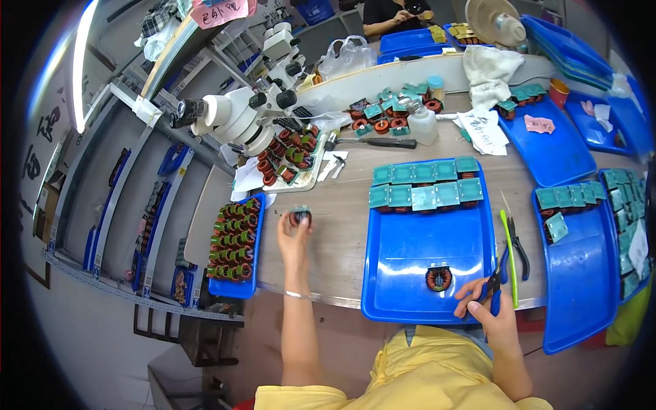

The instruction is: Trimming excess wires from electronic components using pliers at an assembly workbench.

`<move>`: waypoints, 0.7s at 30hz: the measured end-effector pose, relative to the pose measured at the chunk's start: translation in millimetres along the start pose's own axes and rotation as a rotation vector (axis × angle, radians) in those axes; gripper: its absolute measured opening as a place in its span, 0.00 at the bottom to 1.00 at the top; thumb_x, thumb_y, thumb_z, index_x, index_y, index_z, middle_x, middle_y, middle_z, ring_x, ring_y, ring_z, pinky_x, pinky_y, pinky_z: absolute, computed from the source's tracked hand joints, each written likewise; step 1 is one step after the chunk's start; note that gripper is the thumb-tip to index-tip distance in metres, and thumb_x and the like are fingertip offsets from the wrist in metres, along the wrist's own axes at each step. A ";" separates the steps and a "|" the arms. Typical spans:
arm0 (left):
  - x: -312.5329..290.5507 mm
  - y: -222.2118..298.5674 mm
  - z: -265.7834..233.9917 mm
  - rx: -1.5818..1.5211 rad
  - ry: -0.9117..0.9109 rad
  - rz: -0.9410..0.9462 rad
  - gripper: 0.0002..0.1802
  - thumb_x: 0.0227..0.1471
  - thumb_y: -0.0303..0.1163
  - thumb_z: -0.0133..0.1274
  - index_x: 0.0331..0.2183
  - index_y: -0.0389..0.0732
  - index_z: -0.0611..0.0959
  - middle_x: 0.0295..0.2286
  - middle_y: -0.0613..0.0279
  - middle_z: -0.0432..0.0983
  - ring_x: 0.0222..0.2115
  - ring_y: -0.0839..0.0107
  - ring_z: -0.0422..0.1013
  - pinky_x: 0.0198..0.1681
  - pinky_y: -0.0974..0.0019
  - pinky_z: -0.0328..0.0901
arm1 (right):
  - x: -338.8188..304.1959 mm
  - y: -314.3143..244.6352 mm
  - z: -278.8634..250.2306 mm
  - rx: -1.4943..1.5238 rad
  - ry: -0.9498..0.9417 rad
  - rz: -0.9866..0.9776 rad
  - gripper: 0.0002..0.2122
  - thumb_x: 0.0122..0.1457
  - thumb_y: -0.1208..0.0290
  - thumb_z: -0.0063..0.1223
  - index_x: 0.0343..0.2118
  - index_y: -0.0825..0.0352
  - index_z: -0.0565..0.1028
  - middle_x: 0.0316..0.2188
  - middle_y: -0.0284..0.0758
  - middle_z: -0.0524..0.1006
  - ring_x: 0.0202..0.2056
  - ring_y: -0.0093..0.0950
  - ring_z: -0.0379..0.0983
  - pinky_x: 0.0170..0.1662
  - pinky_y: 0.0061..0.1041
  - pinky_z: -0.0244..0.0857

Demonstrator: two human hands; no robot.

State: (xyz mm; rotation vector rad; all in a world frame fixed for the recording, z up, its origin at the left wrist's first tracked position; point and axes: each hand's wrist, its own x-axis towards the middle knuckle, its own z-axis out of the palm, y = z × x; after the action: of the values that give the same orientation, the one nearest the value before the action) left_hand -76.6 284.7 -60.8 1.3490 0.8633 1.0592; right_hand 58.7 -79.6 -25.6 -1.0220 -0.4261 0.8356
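My left hand (294, 236) is raised over the wooden table and grips a copper coil with a green board (301, 214) between thumb and fingers. To its left is a blue tray (254, 277) filled with rows of coils. My right hand (497, 318) is closed round blue-handled cutters (487, 292) above the front right corner of a larger blue tray (424, 242). Just left of the cutters, one toroidal coil (438, 278) lies in that tray. Two rows of coils topped with green circuit boards (424, 185) fill the tray's far end.
Right of the large tray lie a yellow-green stick (510, 260) and black-handled pliers (520, 249). Another blue tray (581, 287) with boards stands farther right. A white microscope (236, 113), a screwdriver (383, 143) and a clear bottle (422, 126) stand or lie at the back. A co-worker's hands (410, 17) show beyond the partition.
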 end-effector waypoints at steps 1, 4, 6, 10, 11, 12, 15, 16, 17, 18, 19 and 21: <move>18.7 -2.6 -5.6 0.046 0.011 0.086 0.19 0.48 0.19 0.49 0.44 0.31 0.69 0.37 0.58 0.70 0.36 0.68 0.70 0.36 0.75 0.66 | -0.6 -0.7 1.4 -0.015 0.013 0.004 0.07 0.50 0.81 0.46 0.31 0.68 0.62 0.34 0.44 0.69 0.30 0.27 0.72 0.33 0.24 0.65; 82.8 -8.1 -10.8 0.326 0.117 0.333 0.20 0.43 0.26 0.57 0.42 0.35 0.75 0.33 0.58 0.75 0.32 0.75 0.70 0.30 0.74 0.66 | -4.8 -1.3 1.7 -0.038 0.042 -0.006 0.08 0.49 0.81 0.46 0.31 0.68 0.62 0.32 0.44 0.70 0.29 0.29 0.72 0.32 0.25 0.65; 92.4 4.6 5.7 0.775 0.204 0.536 0.20 0.40 0.25 0.58 0.39 0.35 0.76 0.29 0.53 0.76 0.30 0.65 0.72 0.33 0.67 0.65 | -6.1 -0.5 -2.0 -0.047 0.078 -0.017 0.08 0.49 0.81 0.47 0.31 0.68 0.62 0.32 0.44 0.70 0.28 0.28 0.72 0.32 0.25 0.65; 124.5 6.6 11.2 1.068 0.063 0.686 0.18 0.37 0.22 0.58 0.35 0.35 0.74 0.32 0.46 0.74 0.34 0.51 0.69 0.38 0.58 0.63 | -9.7 -2.2 -0.8 -0.057 0.093 0.010 0.07 0.49 0.81 0.47 0.31 0.68 0.63 0.32 0.43 0.71 0.29 0.27 0.71 0.33 0.25 0.65; 127.8 4.9 15.0 1.106 0.047 0.676 0.18 0.37 0.22 0.58 0.35 0.34 0.74 0.31 0.47 0.74 0.35 0.51 0.68 0.39 0.57 0.63 | -11.6 -4.2 -0.8 -0.062 0.110 0.008 0.07 0.49 0.81 0.47 0.31 0.68 0.63 0.32 0.43 0.71 0.29 0.27 0.71 0.34 0.24 0.65; 129.8 2.5 17.3 1.149 0.034 0.664 0.17 0.37 0.22 0.58 0.35 0.34 0.74 0.31 0.47 0.73 0.35 0.52 0.68 0.39 0.57 0.62 | -12.6 -4.8 -1.3 -0.066 0.124 0.010 0.07 0.49 0.81 0.47 0.31 0.68 0.63 0.32 0.43 0.71 0.29 0.27 0.71 0.34 0.24 0.65; 133.0 -1.9 22.3 1.182 0.074 0.679 0.16 0.37 0.21 0.57 0.34 0.35 0.74 0.32 0.48 0.71 0.35 0.51 0.67 0.39 0.57 0.62 | -11.6 -5.0 -2.7 -0.072 0.129 0.013 0.07 0.49 0.81 0.47 0.31 0.68 0.63 0.32 0.42 0.71 0.29 0.27 0.71 0.35 0.24 0.65; 132.9 -3.0 26.1 1.203 0.103 0.728 0.16 0.37 0.21 0.57 0.34 0.35 0.74 0.33 0.49 0.70 0.36 0.51 0.66 0.39 0.57 0.62 | -10.4 -4.2 -3.4 -0.074 0.136 0.018 0.07 0.49 0.81 0.47 0.31 0.68 0.63 0.32 0.42 0.71 0.29 0.27 0.71 0.35 0.24 0.65; 132.6 -4.4 30.4 1.179 0.126 0.730 0.17 0.37 0.20 0.57 0.34 0.35 0.74 0.34 0.51 0.66 0.36 0.52 0.66 0.40 0.57 0.61 | -8.4 -2.5 -4.2 -0.092 0.136 0.016 0.07 0.49 0.80 0.47 0.31 0.68 0.64 0.32 0.42 0.71 0.29 0.26 0.71 0.35 0.24 0.64; 133.0 -4.8 31.8 1.178 0.123 0.728 0.17 0.37 0.20 0.57 0.34 0.35 0.74 0.34 0.51 0.66 0.36 0.52 0.66 0.40 0.57 0.61 | -8.9 -2.8 -4.9 -0.110 0.134 0.009 0.07 0.49 0.80 0.47 0.31 0.68 0.64 0.32 0.42 0.71 0.29 0.26 0.70 0.35 0.24 0.64; 133.1 -4.9 32.1 1.172 0.143 0.745 0.18 0.37 0.20 0.58 0.34 0.35 0.73 0.35 0.50 0.65 0.37 0.52 0.65 0.40 0.57 0.61 | -9.8 -2.7 -5.7 -0.111 0.136 0.011 0.07 0.49 0.80 0.47 0.31 0.68 0.64 0.32 0.42 0.71 0.29 0.26 0.70 0.35 0.24 0.64; 130.6 -5.9 29.9 1.161 0.140 0.720 0.21 0.37 0.23 0.59 0.38 0.35 0.72 0.37 0.50 0.63 0.39 0.52 0.63 0.43 0.57 0.60 | -11.3 -1.5 -7.2 -0.104 0.111 -0.011 0.06 0.52 0.82 0.47 0.32 0.70 0.64 0.33 0.41 0.72 0.31 0.23 0.70 0.36 0.20 0.65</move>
State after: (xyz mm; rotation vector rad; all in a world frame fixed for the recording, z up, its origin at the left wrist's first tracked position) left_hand -6.1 398.5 -51.9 2.7252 1.2011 1.2238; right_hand 57.0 -93.0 -27.0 -1.1556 -0.3829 0.7492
